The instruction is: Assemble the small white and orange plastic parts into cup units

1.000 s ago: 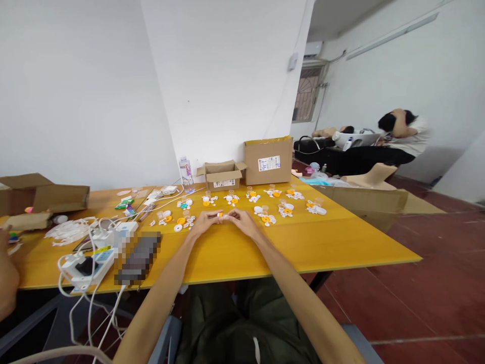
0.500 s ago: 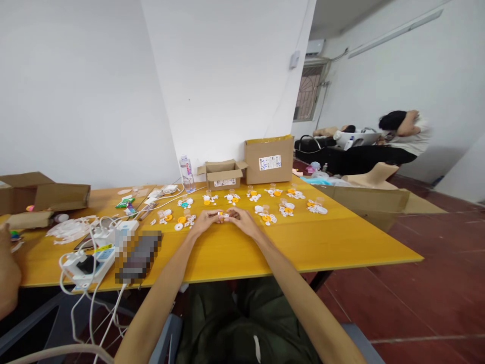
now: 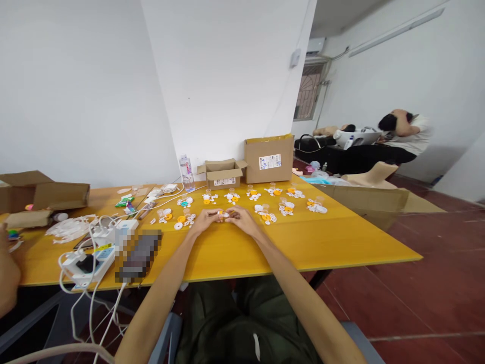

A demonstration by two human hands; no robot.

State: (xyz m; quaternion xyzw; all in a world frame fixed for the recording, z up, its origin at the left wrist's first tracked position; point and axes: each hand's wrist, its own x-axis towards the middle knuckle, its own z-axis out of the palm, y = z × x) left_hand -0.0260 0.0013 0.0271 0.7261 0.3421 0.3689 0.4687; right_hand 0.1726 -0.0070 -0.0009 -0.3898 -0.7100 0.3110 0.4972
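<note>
The left hand (image 3: 202,220) and the right hand (image 3: 242,220) meet over the middle of the yellow wooden desk (image 3: 303,242). Between their fingertips they hold a small white and orange plastic piece (image 3: 223,215), just above the desk surface. The grip of each hand is narrow, closed on this piece from its own side. The piece is too small to see exactly how its parts join.

To do this step well, I think the wrists should rest on the desk so the fingers stay steady, and the two parts should be lined up straight before any pressing. The pressure should be small and even, because such thin plastic can slip away or bend.

Behind the hands there are small heaps of white and orange plastic parts (image 3: 265,217), laid in two rows; I count about twelve heaps, though the far ones are blurred. At the far edge stand two cardboard boxes: a small open cardboard box (image 3: 223,176) and a taller closed cardboard box (image 3: 269,159). One clear plastic water bottle (image 3: 185,173) stands left of them. On the left lie a white power strip (image 3: 89,264) with white cables, and two more brown cardboard boxes (image 3: 45,196). Another person's hand shows at the left edge, and one person sits far away on the right.
</note>
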